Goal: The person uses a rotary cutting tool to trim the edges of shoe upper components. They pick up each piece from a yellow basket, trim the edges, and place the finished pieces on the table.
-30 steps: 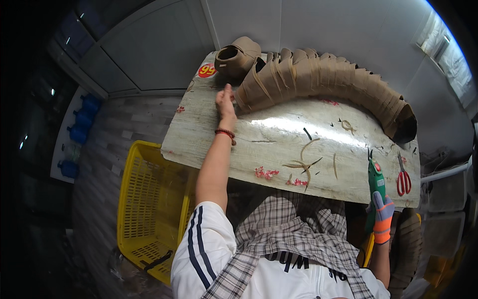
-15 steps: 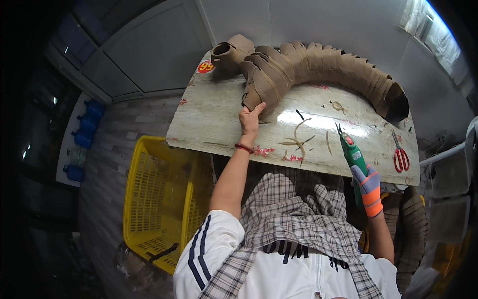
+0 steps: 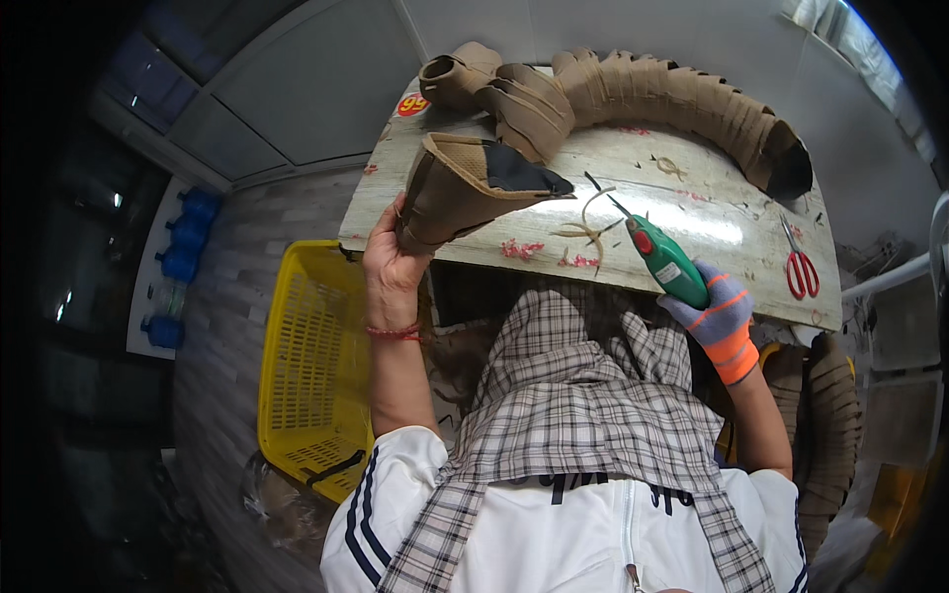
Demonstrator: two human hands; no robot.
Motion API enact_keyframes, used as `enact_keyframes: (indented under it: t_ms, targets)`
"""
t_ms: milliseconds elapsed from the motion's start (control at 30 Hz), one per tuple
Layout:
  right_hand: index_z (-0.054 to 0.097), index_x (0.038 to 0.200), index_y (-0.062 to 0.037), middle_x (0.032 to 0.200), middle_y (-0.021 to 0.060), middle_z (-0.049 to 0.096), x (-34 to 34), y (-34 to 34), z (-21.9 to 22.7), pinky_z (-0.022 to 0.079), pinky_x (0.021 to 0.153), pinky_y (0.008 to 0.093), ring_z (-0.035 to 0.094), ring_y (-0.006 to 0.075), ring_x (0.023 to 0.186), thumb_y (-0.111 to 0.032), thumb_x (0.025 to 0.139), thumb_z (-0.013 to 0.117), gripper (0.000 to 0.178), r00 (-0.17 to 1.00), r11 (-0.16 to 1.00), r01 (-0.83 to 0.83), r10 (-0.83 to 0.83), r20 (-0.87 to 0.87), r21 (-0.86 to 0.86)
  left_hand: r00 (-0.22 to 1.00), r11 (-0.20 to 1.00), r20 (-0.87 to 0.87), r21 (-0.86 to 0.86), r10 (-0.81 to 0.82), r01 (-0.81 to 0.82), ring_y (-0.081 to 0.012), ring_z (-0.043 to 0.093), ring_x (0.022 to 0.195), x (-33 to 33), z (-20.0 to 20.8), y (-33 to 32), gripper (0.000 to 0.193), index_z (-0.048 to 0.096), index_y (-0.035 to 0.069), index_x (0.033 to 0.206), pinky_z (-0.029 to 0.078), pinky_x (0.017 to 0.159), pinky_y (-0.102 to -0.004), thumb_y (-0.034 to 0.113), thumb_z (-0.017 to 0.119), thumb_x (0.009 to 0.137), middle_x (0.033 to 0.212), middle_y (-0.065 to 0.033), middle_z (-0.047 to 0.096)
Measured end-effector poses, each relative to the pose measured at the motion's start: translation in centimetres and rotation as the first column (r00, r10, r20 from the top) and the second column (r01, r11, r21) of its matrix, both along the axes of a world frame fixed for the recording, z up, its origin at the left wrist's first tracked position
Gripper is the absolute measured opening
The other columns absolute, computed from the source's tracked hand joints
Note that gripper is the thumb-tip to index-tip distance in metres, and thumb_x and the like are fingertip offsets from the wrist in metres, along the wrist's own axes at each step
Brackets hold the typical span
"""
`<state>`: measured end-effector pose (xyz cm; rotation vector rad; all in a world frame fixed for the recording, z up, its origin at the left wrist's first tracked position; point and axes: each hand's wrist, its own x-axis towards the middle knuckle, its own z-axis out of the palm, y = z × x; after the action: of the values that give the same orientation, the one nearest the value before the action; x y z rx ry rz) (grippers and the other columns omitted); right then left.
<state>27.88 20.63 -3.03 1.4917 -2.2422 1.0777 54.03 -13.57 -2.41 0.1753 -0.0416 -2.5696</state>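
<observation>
Brown upper (image 3: 435, 205), probably a shoe's, has left the row (image 3: 682, 99).

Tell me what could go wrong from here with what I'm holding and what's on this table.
The bare left hand grips a brown, flared, leather-like piece, so the pointed green handheld tool in the gloved right hand might nick that unprotected hand if the two hands come together.
The red-handled metal scissors lie near the right edge of the pale wood-grain table and could be knocked off.
</observation>
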Motion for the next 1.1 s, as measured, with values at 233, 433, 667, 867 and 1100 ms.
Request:
enact_keyframes:
  t_ms: [233,433,667,867,1100]
  targets:
    - [0.068,0.098,-0.0092,0.071,0.009,0.064,0.2,2.5,0.3,0.048,0.055,0.0341,0.058,0.0272,0.058,-0.036,0.054,0.089,0.055,0.98,1.0,0.012,-0.013,-0.199,-0.005,0.977,0.957,-0.051,0.197,-0.206,0.212,-0.0367,0.056,0.116,-4.8,-2.9,2.5,0.029,0.056,-0.006,0.117,0.04,0.103,-0.0584,0.012,0.042,0.099,0.122,-0.0245,0.059]
    - [0.068,0.1,-0.0091,0.071,0.0081,0.065,-0.5,5.3,-0.4,0.047,0.053,0.033,0.057,0.0256,0.055,-0.035,0.054,0.089,0.057,0.971,0.999,0.025,-0.033,-0.236,-0.038,0.957,0.951,0.032,0.125,-0.287,0.281,-0.0373,0.056,0.115,-8.4,-3.4,4.5,0.034,0.056,-0.005,0.116,0.039,0.101,-0.0623,0.017,0.036,0.101,0.121,-0.0231,0.06]
    - [0.067,0.101,-0.0075,0.065,0.0068,0.061,-0.7,6.1,-0.8,0.046,0.05,0.0316,0.056,0.0224,0.052,-0.037,0.054,0.09,0.06,0.956,0.993,-0.003,-0.031,-0.29,-0.115,0.934,0.925,-0.05,0.13,-0.354,0.358,-0.0379,0.051,0.121,-10.6,-4.3,5.4,0.037,0.055,-0.002,0.12,0.036,0.105,-0.0594,0.021,0.031,0.102,0.127,-0.0234,0.055]
    - [0.066,0.102,-0.0073,0.067,0.0071,0.062,-0.5,5.6,-0.7,0.046,0.05,0.0322,0.056,0.0228,0.053,-0.036,0.054,0.09,0.061,0.959,0.992,-0.015,-0.022,-0.282,-0.127,0.921,0.896,-0.078,0.217,-0.381,0.388,-0.037,0.05,0.124,-12.0,-5.4,4.7,0.035,0.054,-0.001,0.123,0.035,0.106,-0.0584,0.02,0.036,0.102,0.129,-0.0212,0.055]
    - [0.067,0.101,-0.0075,0.068,0.0085,0.062,-0.1,4.5,-0.7,0.048,0.052,0.0334,0.058,0.0252,0.055,-0.035,0.054,0.09,0.06,0.976,0.984,-0.004,-0.036,-0.216,-0.178,0.949,0.952,-0.084,0.015,-0.304,0.306,-0.0311,0.053,0.12,-13.1,-2.6,9.3,0.03,0.051,-0.002,0.124,0.039,0.106,-0.0529,0.014,0.047,0.099,0.128,-0.0181,0.056]
